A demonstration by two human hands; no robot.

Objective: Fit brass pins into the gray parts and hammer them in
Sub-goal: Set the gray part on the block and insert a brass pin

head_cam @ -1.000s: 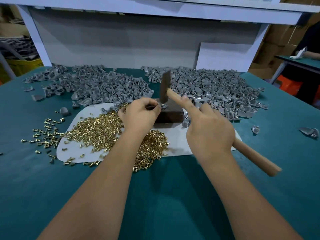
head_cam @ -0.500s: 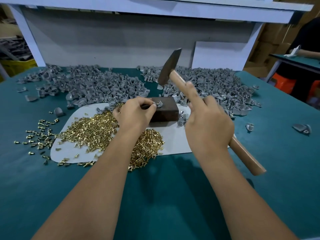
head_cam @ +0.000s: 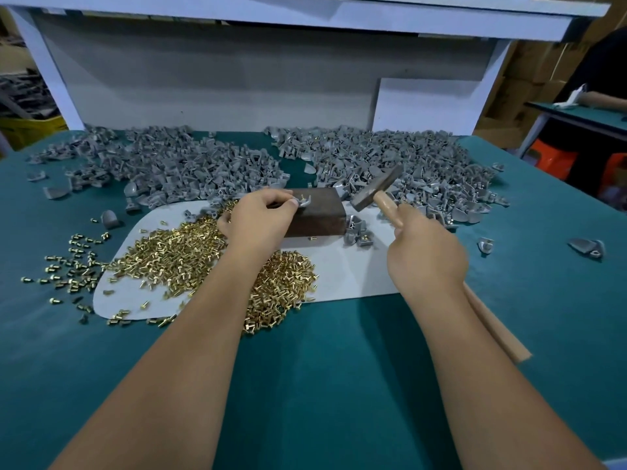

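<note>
A small gray plastic part [head_cam: 303, 200] with a brass pin in it is pinched by the left hand [head_cam: 259, 220] on top of the dark brown block [head_cam: 315, 213]. The wooden-handled steel hammer [head_cam: 376, 189] is gripped by the right hand [head_cam: 425, 254] — its head is held just right of the block, off the part. A loose heap of brass pins [head_cam: 176, 249] lies on the near left.

Pins [head_cam: 190, 252] lie left of the block [head_cam: 319, 212], part heaps [head_cam: 390, 164] behind, hammer [head_cam: 376, 188] to its right.
</note>
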